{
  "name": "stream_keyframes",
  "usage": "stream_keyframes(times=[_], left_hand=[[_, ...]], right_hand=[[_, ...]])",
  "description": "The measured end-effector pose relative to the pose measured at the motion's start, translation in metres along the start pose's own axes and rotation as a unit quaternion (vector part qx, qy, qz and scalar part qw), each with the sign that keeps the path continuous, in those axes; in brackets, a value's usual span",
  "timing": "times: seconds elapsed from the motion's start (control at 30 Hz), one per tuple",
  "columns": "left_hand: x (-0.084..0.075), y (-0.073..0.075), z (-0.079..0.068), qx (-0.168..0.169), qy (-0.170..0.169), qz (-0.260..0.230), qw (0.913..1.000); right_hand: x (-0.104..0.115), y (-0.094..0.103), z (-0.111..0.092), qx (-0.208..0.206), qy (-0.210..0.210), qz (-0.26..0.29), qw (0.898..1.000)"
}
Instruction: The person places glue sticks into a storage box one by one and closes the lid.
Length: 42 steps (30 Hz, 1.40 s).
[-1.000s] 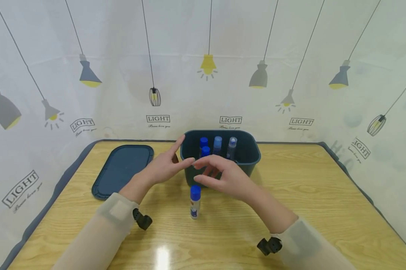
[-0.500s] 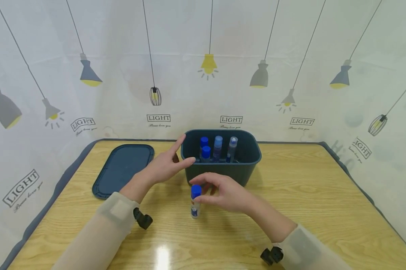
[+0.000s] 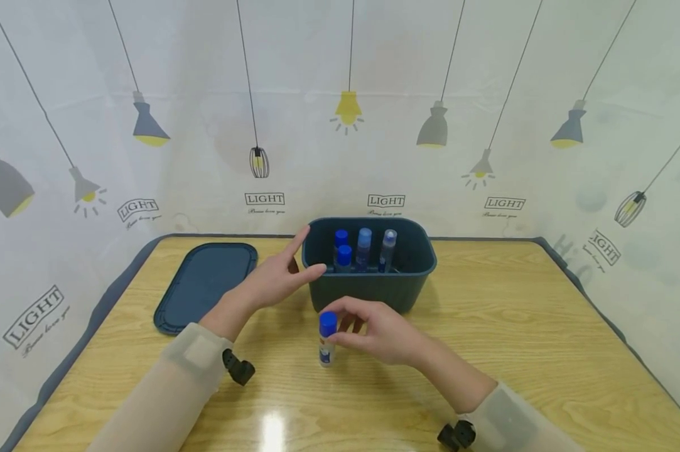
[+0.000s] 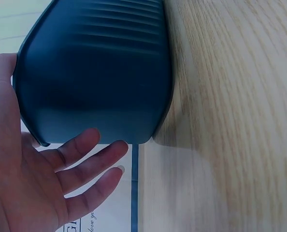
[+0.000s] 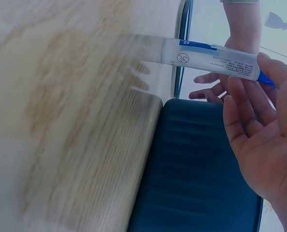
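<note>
My right hand (image 3: 382,329) pinches a slim clear glue bottle (image 3: 326,353) at its blue cap, between thumb and fingertips. This bottle stands upright on the table in front of a dark teal bin (image 3: 373,290); in the right wrist view its printed label (image 5: 221,60) shows. My left hand (image 3: 272,279) rests thumb and index finger against the bin's left rim. In the left wrist view its other fingers (image 4: 93,186) are spread loosely below the bin's end wall. Several similar bottles stand inside the bin, among them a light-blue-capped bottle (image 3: 364,251) and a clear-capped bottle (image 3: 388,251).
A flat dark teal lid (image 3: 210,276) lies on the wooden table (image 3: 515,326) left of the bin. Behind the table's back edge hangs a pale cloth (image 3: 204,125) printed with lamps.
My right hand has come down from the bin's front rim to the glue bottle on the table and taken hold of its cap. The left hand has stayed at the rim.
</note>
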<state>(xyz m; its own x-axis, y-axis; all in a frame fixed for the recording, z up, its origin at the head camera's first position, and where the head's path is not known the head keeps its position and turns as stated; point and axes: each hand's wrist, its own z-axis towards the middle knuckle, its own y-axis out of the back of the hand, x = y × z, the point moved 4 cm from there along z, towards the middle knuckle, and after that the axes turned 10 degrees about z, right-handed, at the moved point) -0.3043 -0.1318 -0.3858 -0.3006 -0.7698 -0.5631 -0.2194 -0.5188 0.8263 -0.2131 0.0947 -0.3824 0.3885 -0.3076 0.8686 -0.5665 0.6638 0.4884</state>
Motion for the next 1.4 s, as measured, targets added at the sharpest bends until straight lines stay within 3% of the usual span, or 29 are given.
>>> stream_keyframes(times=[0.23, 0.57, 0.97, 1.4], left_hand=[[0.001, -0.001, 0.000, 0.006, 0.000, -0.006, 1.0000], [0.000, 0.000, 0.000, 0.010, -0.002, -0.001, 1.0000], [-0.001, 0.001, -0.001, 0.009, -0.008, -0.002, 0.9999], [-0.002, 0.001, -0.001, 0.012, -0.010, -0.007, 0.9999]], right_hand=[[0.006, 0.008, -0.009, -0.023, 0.031, -0.008, 0.999], [0.031, 0.036, -0.024, -0.083, 0.096, -0.023, 0.992], [0.058, 0.082, -0.037, -0.172, 0.145, -0.067, 0.972], [0.079, 0.125, -0.037, -0.274, 0.139, -0.106, 0.946]])
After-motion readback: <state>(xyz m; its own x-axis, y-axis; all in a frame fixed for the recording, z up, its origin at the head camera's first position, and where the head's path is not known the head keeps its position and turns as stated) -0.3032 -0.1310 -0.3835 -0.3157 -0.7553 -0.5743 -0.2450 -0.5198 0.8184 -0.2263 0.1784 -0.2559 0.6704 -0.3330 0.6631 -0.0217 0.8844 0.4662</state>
